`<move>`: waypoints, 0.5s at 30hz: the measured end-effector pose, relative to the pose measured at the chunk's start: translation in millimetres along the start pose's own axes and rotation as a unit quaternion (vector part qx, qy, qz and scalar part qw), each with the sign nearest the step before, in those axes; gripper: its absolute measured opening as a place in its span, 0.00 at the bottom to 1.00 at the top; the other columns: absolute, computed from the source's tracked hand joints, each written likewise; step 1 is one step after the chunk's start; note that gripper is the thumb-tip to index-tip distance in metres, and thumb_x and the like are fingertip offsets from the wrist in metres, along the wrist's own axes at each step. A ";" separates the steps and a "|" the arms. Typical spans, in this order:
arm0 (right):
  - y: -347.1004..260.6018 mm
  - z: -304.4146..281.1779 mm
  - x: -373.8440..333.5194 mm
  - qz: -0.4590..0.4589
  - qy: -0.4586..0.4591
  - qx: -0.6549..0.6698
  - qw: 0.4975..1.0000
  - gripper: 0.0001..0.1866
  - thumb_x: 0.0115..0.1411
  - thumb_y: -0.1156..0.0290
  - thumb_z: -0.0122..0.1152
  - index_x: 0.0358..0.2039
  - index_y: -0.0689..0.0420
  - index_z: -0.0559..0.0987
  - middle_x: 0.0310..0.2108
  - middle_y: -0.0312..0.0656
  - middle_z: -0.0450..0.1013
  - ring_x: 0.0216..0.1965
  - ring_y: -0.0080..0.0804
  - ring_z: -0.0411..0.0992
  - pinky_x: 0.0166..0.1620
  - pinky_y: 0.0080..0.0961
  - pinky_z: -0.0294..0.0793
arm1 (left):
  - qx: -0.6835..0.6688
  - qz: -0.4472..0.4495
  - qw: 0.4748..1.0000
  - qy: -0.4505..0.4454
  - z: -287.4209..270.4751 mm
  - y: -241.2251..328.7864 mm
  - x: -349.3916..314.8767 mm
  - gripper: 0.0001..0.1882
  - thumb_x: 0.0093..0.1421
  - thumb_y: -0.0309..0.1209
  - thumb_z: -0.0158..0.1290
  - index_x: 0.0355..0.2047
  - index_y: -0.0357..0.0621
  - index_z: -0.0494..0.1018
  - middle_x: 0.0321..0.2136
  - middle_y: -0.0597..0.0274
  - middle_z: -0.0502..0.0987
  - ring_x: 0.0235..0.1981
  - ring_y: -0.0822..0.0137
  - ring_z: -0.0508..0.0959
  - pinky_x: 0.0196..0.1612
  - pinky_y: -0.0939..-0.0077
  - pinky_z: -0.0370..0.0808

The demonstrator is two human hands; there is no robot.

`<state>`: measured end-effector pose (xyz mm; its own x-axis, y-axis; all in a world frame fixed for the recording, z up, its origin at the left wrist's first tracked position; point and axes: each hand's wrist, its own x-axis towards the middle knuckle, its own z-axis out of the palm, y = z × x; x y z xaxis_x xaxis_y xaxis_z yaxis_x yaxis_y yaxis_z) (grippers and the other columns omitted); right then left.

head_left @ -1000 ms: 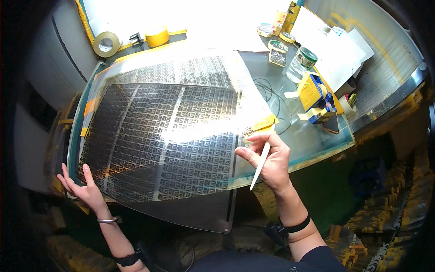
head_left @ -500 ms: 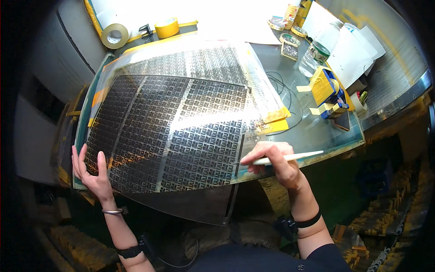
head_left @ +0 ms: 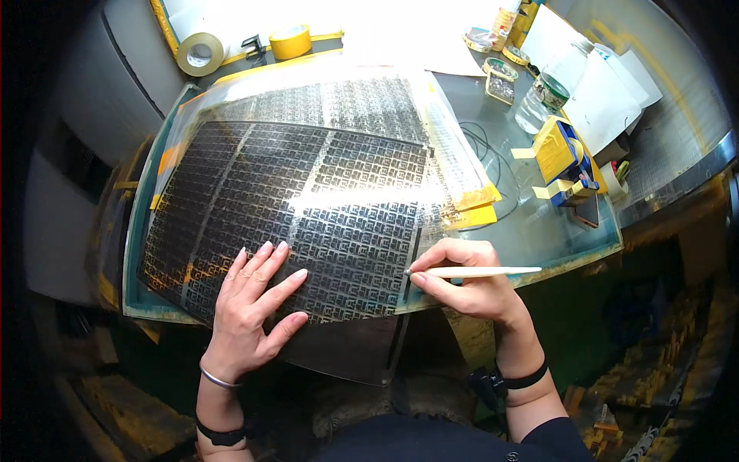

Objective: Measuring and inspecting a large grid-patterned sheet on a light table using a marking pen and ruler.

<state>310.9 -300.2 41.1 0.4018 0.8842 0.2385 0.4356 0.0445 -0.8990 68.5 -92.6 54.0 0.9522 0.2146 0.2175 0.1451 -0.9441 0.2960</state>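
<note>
A large dark patterned film sheet, marked with rows of small repeated shapes, lies over the table, and its plain dark lower part hangs past the near edge. My left hand rests on the sheet's near part, fingers stretched out and holding nothing. At the sheet's right edge, my right hand pinches a slim, cream-handled, pen-like tool. Its tapered handle points right; the small tip, close to the sheet's edge, is too small to identify. Under the dark sheet lies a lighter patterned sheet.
A tape roll and a yellow tape roll stand at the back left. On the right are a clear bottle, a blue tape dispenser, a small open box and a thin black cable. The glass tabletop ends nearby.
My left hand has moved right from the sheet's left edge onto its near middle part. The tool in my right hand has tilted closer to level. The view has shifted slightly.
</note>
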 end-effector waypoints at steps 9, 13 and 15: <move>5.2 3.9 2.4 -0.030 0.003 -0.005 1.000 0.05 0.53 0.75 0.68 0.30 0.61 0.83 0.25 0.42 0.79 0.26 0.27 0.78 0.31 0.21 0.74 | -0.018 -0.013 1.000 -0.004 1.3 -1.6 4.0 0.26 0.57 0.44 0.58 0.54 0.49 0.75 0.63 0.50 0.65 0.66 0.49 0.61 0.68 0.48 0.50; -2.5 -0.4 0.5 0.002 -0.035 0.006 0.999 0.05 0.52 0.75 0.68 0.30 0.61 0.83 0.25 0.42 0.79 0.26 0.26 0.78 0.30 0.22 0.74 | -0.017 -0.013 1.000 -0.007 1.1 -2.3 3.0 0.26 0.57 0.44 0.58 0.54 0.49 0.75 0.63 0.50 0.65 0.66 0.49 0.61 0.68 0.48 0.50; -3.1 0.8 0.5 0.009 -0.017 -0.001 1.000 0.04 0.52 0.76 0.68 0.29 0.61 0.82 0.24 0.42 0.79 0.26 0.26 0.78 0.30 0.22 0.74 | -0.018 -0.014 1.000 -0.007 0.9 -1.9 3.5 0.26 0.57 0.44 0.58 0.54 0.49 0.75 0.63 0.50 0.65 0.66 0.49 0.61 0.68 0.48 0.50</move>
<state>309.1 -299.5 43.7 0.3825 0.9001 0.2087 0.4300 0.0266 -0.9024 71.9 -90.3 53.3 0.9516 0.2371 0.1955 0.1622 -0.9279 0.3358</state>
